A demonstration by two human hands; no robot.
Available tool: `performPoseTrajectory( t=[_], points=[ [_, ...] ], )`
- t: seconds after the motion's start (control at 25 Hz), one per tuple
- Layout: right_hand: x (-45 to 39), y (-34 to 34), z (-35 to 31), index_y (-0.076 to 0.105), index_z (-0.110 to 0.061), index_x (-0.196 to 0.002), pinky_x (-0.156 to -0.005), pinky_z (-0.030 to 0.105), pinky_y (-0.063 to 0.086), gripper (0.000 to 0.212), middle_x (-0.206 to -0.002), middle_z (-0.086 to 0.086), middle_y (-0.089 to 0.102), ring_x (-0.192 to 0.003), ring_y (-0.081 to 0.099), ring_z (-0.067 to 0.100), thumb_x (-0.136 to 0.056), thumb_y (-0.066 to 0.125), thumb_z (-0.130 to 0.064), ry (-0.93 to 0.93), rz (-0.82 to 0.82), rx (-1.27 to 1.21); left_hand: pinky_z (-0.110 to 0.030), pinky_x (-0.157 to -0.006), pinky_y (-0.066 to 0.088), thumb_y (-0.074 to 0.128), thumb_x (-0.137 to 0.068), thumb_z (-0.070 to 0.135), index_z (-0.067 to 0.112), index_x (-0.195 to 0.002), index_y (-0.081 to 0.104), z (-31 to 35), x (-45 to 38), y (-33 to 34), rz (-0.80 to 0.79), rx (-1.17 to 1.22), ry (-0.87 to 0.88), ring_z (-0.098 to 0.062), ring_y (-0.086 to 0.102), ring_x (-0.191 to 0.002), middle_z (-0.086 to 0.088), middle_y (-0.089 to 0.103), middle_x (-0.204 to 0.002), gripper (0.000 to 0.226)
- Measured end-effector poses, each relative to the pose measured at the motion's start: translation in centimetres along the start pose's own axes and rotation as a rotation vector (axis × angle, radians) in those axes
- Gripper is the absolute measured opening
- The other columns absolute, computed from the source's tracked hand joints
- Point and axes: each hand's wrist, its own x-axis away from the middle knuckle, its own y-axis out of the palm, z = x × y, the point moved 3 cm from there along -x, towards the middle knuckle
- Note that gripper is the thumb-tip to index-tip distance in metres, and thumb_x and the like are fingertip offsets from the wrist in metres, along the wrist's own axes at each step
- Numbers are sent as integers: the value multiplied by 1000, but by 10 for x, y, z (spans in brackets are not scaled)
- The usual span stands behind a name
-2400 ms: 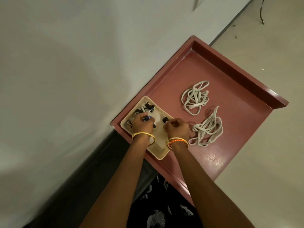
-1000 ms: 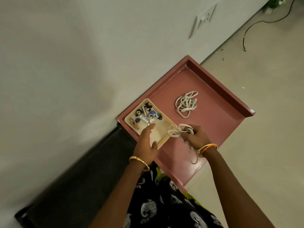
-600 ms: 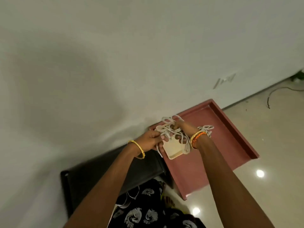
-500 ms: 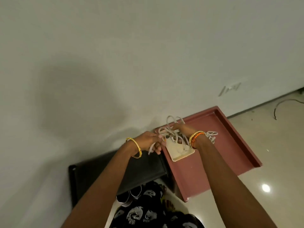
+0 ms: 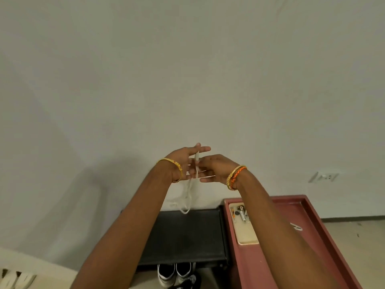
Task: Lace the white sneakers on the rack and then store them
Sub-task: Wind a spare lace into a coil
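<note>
Now white lace (image 5: 196, 163) stretched between my hands: right hand (image 5: 215, 167) pinching it at 3 o'clock, left hand (image 5: 184, 162) spread at 9, lace threaded through fingers, loops dangling toward 6.

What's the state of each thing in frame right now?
lace: held up between both hands, rest hanging loose
left hand: fingers spread, lace across them
right hand: pinching lace
second lace: lying in red tray, mostly hidden by arm
beige tray: in red tray, holding small bits
shoes: under black rack
</note>
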Motion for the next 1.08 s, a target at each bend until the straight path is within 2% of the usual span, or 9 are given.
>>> performPoseTrajectory(
  t=[0.16,0.24,0.32,0.4,0.52,0.72,0.88,0.96,1.08],
  points=[
    [14,14,-42,62,-5,-89,-55,22,54,15,-67,5,57,-54,56,10,-96,50,-5,-96,-32,-191,-37,-95,39,51,-93,44,25,-88,69,28,24,-12,70,-73,70,-13,59,-78,4,61,-75,26],
    [25,21,-63,64,-4,-88,-47,17,46,21,-63,1,52,-47,48,6,-97,45,-4,-156,-63,-232,-36,-92,44,52,-93,41,19,-81,65,42,34,-22,198,-158,198,-15,64,-83,3,66,-77,29],
    [33,27,-85,64,-2,-89,-42,14,38,25,-61,0,48,-44,41,4,-99,42,-6,-226,-93,-268,-33,-85,47,49,-94,41,15,-93,61,56,42,-29,268,-203,359,-16,63,-89,1,66,-90,29],
    [39,32,-103,62,-1,-94,-37,13,32,24,-58,-2,45,-41,36,2,-100,41,-10,-263,-107,-322,-33,-87,43,42,-97,42,18,-110,55,72,50,-31,203,-148,476,-14,60,-96,3,64,-98,30],
    [46,32,-124,60,-2,-96,-34,12,30,23,-54,-3,44,-37,33,2,-100,40,-13,-298,-102,-461,-32,-89,40,31,-100,44,21,-107,62,87,58,-29,-14,-73,538,-12,62,-90,2,63,-94,40],
    [66,28,-159,64,6,-89,-53,17,54,26,-73,9,65,-59,63,11,-97,40,1,-553,-62,-828,-27,-67,47,40,-101,22,12,-91,63,104,66,-20,-91,-79,672,-11,46,-50,0,38,-65,27],
    [62,17,-181,52,9,-115,-73,27,59,23,-100,17,64,-91,66,24,-96,38,10,-758,220,-946,-22,-55,44,42,-100,26,13,-89,65,135,85,-5,-18,-411,742,-9,39,-46,2,37,-61,29],
    [59,10,-187,51,8,-117,-81,28,57,26,-106,17,64,-95,66,24,-94,41,11,-868,408,-780,-22,-53,40,45,-99,28,12,-89,66,153,95,-2,50,-560,772,-11,37,-50,0,41,-64,28],
    [59,10,-189,53,1,-118,-88,26,54,27,-113,12,64,-103,64,18,-94,43,9,-952,605,-293,-23,-51,36,54,-94,30,13,-84,68,176,107,-5,94,-676,831,-13,35,-52,-4,45,-65,25]
  ],
)
